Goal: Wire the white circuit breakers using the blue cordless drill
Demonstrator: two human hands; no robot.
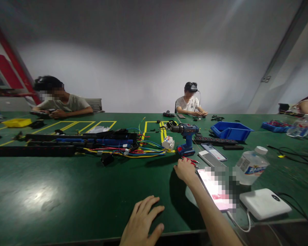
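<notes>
Green work table [66,191], grey wall behind; two seated people across it. Right hand [185,169]: reached forward, fingers curled narrow onto small red-handled tools [192,160] lying just beyond it (whether it actually grips one cannot be told). Left hand [142,223]: flat, fingers spread, holding nothing, near the table's front edge. Blue cordless drill [186,138] stands untouched just past the right hand; wire bundle [141,148] with black strips lies loose to its left, apparently unfinished.

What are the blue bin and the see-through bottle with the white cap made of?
The open blue rectangular bin looks like moulded plastic, evenly coloured with a slight sheen. The clear water bottle with white cap is probably thin glossy plastic: light passes through it.
</notes>
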